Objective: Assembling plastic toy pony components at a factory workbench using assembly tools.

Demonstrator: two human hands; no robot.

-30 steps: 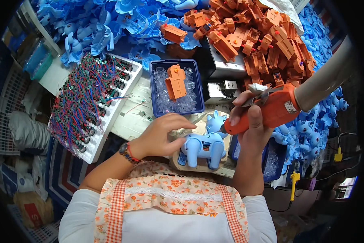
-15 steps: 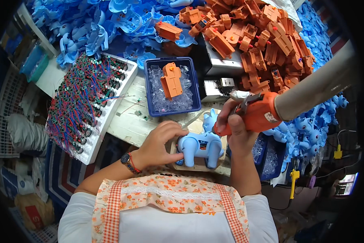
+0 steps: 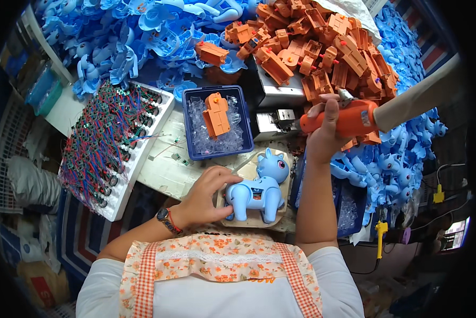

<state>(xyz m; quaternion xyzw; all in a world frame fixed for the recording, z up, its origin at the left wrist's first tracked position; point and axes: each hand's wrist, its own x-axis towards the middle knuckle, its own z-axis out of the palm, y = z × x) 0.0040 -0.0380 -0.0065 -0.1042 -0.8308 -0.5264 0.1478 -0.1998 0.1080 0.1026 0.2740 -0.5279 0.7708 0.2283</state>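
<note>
A light blue toy pony [image 3: 259, 195] lies on its side on a beige block [image 3: 247, 168] in front of me, its head at the upper right. A slot in its body shows some orange inside. My left hand [image 3: 209, 197] grips the pony's rear end between thumb and fingers. My right hand [image 3: 324, 132] is closed round an orange power screwdriver [image 3: 356, 117] with a thick grey sleeve behind it. The screwdriver's front end points left, at a small metal box [image 3: 266, 125] beyond the pony; its tip is hard to make out.
A blue tray [image 3: 192, 148] of clear plastic pieces bears one orange housing [image 3: 216, 115]. Left of it, a white foam tray [image 3: 124, 199] carries many wired circuit boards. Orange housings [image 3: 349, 53] and blue toy shells [image 3: 158, 32] are heaped at the back. More trays [image 3: 349, 228] stand right.
My right hand has lifted the screwdriver off the pony and taken it away to the metal box. The pony's head is now uncovered. My left hand has stayed at the pony's rear.
</note>
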